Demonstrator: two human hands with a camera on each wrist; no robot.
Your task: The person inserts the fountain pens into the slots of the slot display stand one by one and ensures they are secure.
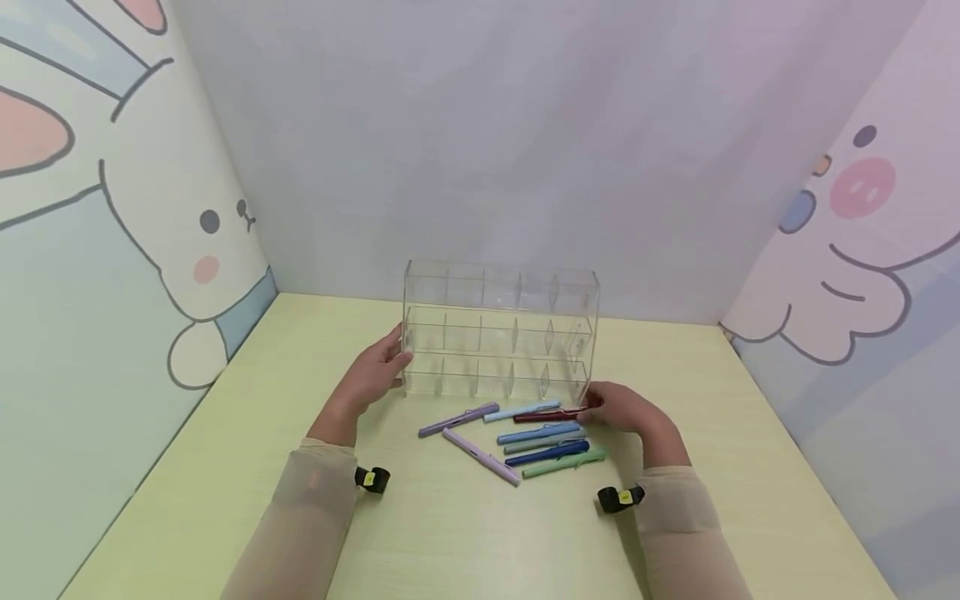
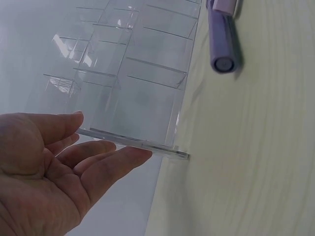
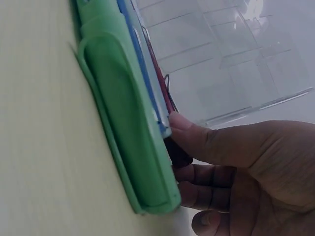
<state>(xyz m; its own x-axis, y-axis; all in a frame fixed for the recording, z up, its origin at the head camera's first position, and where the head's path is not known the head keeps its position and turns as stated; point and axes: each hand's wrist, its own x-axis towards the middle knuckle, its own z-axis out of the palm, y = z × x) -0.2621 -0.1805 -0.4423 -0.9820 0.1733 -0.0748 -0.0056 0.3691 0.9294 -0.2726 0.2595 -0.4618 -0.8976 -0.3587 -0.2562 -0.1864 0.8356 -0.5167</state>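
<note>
A clear acrylic rack point(image 1: 495, 333) with three tiers of compartments stands at the back of the table. My left hand point(image 1: 377, 372) holds its left side panel, with the thumb at the front edge and the fingers along the outside point(image 2: 118, 167). Near the rack's lower right corner, my right hand point(image 1: 621, 406) pinches the end of a dark red pen point(image 1: 547, 415) between thumb and fingers. In the right wrist view, the green pen point(image 3: 123, 113) partly hides the dark red one point(image 3: 160, 78). A light blue pen point(image 1: 522, 411) lies beside it.
In front of the rack lie a purple pen point(image 1: 457, 419), a lilac pen point(image 1: 482, 457), a blue pen point(image 1: 538, 432), a grey-green pen point(image 1: 543, 442) and a navy pen point(image 1: 546, 452). Curtain-like walls with cartoon animals surround the pale wooden table point(image 1: 465, 542).
</note>
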